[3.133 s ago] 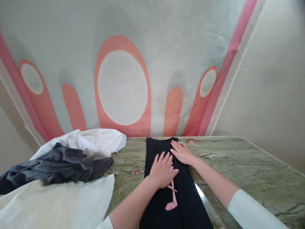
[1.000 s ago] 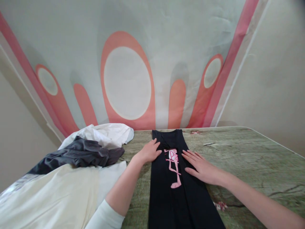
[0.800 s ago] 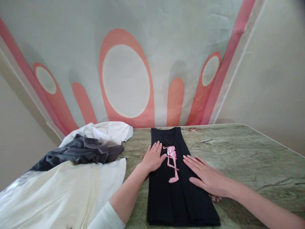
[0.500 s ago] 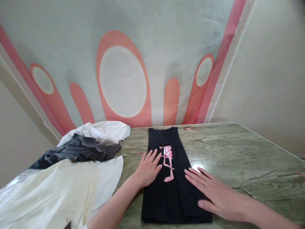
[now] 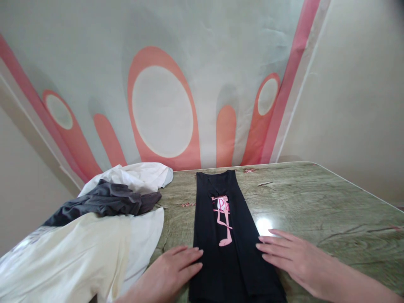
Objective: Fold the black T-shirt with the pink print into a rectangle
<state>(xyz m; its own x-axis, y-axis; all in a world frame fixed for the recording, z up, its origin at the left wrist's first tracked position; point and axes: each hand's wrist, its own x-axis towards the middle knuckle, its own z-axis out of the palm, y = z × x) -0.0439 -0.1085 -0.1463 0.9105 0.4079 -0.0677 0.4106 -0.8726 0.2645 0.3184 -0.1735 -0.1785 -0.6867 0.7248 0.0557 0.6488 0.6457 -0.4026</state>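
Note:
A black garment (image 5: 208,235) lies on the table, its sides folded inward into a long narrow strip. Between the folds shows a pink printed figure (image 5: 225,223) with letters. My left hand (image 5: 175,269) rests at the garment's left edge near the bottom, fingers apart, fingertips on the cloth. Across from it, my right hand (image 5: 293,256) lies at the right edge, fingers stretched out and touching the black cloth. Neither hand grips anything.
Left of the garment are a white cloth (image 5: 135,176), a dark grey cloth (image 5: 110,198) and a cream cloth (image 5: 85,248), loosely heaped. The wood-patterned table (image 5: 315,198) reaches back to a wall with pink and orange shapes.
My left hand has moved down toward me, off the printed area to the garment's left edge. My right hand has shifted slightly right and down.

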